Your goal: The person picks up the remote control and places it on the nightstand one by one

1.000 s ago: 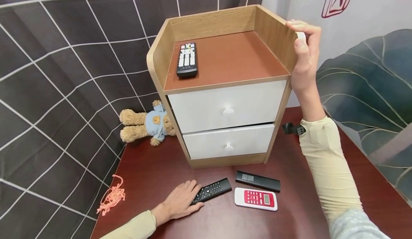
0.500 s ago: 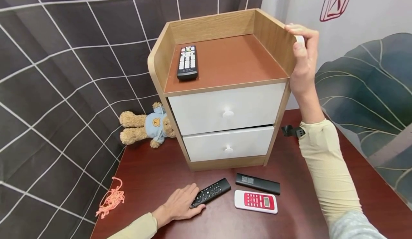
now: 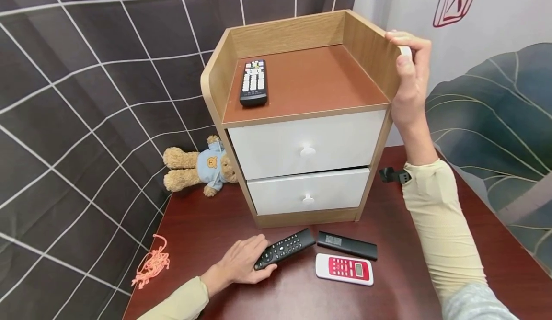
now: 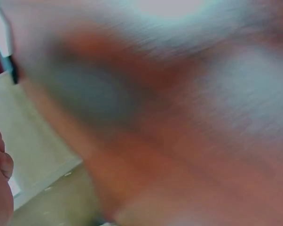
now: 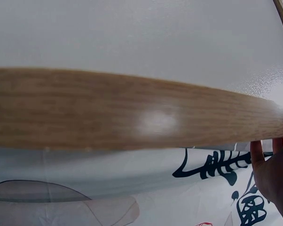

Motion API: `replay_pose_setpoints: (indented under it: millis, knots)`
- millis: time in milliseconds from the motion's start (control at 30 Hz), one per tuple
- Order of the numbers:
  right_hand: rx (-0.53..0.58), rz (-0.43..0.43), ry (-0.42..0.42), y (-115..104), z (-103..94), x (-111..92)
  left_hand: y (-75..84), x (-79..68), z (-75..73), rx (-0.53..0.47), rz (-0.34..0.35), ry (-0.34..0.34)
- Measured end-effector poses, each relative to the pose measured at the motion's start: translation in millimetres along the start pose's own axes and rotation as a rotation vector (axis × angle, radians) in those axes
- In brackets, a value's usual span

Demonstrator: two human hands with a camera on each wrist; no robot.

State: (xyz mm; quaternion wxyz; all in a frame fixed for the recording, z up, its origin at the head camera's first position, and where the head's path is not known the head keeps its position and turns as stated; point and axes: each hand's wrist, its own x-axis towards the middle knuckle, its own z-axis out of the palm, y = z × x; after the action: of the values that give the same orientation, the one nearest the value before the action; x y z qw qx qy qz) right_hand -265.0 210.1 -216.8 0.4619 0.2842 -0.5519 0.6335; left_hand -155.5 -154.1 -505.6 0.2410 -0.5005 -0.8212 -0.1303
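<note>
My left hand (image 3: 243, 262) grips the near end of a black remote control (image 3: 290, 248), thumb along its lower side and fingers over the top. The remote's buttons face up and its far end points toward the cabinet. In the left wrist view only part of the left hand (image 4: 1, 181) shows at the edge; the rest is blurred. My right hand (image 3: 411, 80) holds the top edge of the right side panel on a small wooden cabinet (image 3: 302, 218), thumb in front. The right wrist view shows the panel's wood edge with the right hand (image 5: 277, 181) beside it.
Another black remote (image 3: 253, 84) lies on the cabinet top. In front of the cabinet are a face-down black remote (image 3: 347, 245) and a white-and-red remote (image 3: 344, 269). A teddy bear (image 3: 210, 163) lies left of the cabinet, and pink string (image 3: 152, 265) lies at the table's left edge.
My left hand has closed more on the black remote, whose far end has shifted up and right, toward the cabinet. The right hand keeps its hold on the panel.
</note>
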Motion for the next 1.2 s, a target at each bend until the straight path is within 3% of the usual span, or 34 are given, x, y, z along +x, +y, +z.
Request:
replay_pose_setpoints:
  millis: [333, 667, 1033, 1200]
  knots:
    - [-0.005, -0.007, 0.007, -2.9, -0.2, 1.0, -3.7, 49.2, -42.4, 0.015, 0.146, 0.127]
    - [-0.003, -0.014, 0.004, -1.1, -2.2, 3.3, -0.9, 102.3, -93.2, 0.032, 0.228, 0.285]
    - [-0.001, -0.019, -0.003, -0.3, 0.4, 3.0, -2.9, 161.3, -155.2, 0.118, 0.210, 0.372]
    - [0.007, -0.024, 0.014, -2.6, 0.6, 0.4, -4.0, 191.9, -181.5, 0.174, 0.127, 0.382]
